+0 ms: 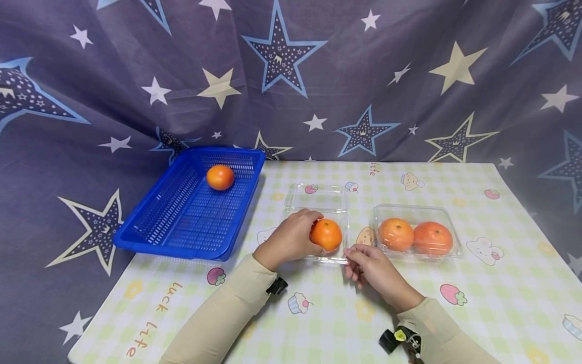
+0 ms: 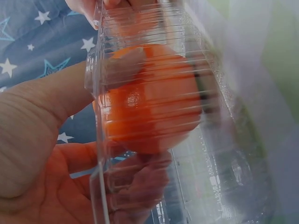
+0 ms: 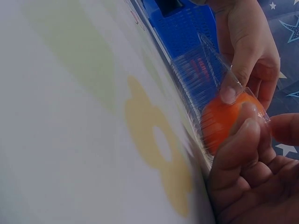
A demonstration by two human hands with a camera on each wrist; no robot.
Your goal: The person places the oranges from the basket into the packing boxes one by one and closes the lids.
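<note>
My left hand (image 1: 293, 237) grips an orange (image 1: 327, 234) between thumb and fingers, inside the right part of a clear plastic clamshell box (image 1: 313, 259). The box's lid (image 1: 317, 196) lies folded back on the far side. In the left wrist view the thumb and fingers show through the ribbed clear wall, around the orange (image 2: 149, 102). With thumb and fingertips my right hand (image 1: 377, 273) pinches the box's near right corner. The right wrist view shows this hand (image 3: 252, 177) close beside the orange, its fingers partly covering the fruit.
At the left stands a blue plastic basket (image 1: 170, 251) with one orange (image 1: 220, 177) in its far end. A covered clear box (image 1: 414, 212) to the right holds two oranges (image 1: 396, 234). A checked cloth (image 1: 327, 333) covers the table, and a star-patterned curtain (image 1: 291, 121) hangs behind.
</note>
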